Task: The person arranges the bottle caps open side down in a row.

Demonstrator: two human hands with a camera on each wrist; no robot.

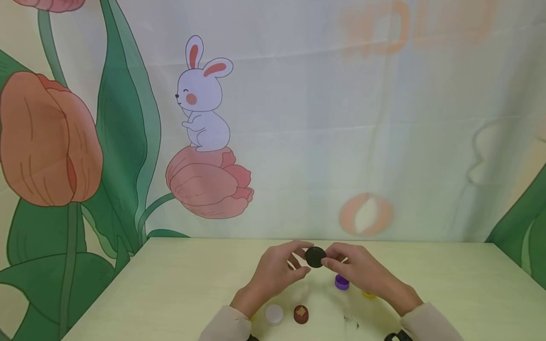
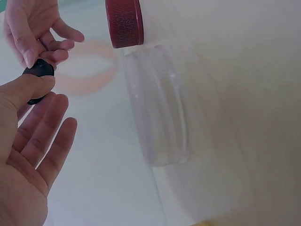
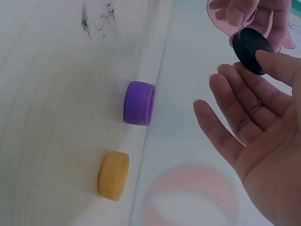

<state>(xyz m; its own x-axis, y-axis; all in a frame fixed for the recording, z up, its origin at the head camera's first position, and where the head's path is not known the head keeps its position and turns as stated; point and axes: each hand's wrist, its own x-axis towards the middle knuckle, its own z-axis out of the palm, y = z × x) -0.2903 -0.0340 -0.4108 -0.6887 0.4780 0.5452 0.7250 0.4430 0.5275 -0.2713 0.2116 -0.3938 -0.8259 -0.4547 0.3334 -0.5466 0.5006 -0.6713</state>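
Observation:
My right hand (image 1: 362,267) pinches a round black bottle cap (image 1: 315,257) between thumb and fingertips, above the table. In the right wrist view, its thumb lies on the black cap (image 3: 249,49), the lower fingers stretched out. My left hand (image 1: 277,270) is at the cap's other side, finger ends at its edge. From the head, a small gap shows between left thumb and cap; in the left wrist view, that thumb covers part of the black cap (image 2: 40,68). Below lie a whitish cap (image 1: 274,314), a reddish-brown cap (image 1: 301,314) with gold marking, and a purple cap (image 1: 342,282).
A yellow cap (image 3: 113,176) sits beside the purple one, partly hidden by the right hand from the head. Another yellow thing (image 2: 202,223) barely shows near the left sleeve. Dark marks (image 3: 96,21) spot the pale table (image 1: 149,284). Behind hangs a printed backdrop (image 1: 298,142).

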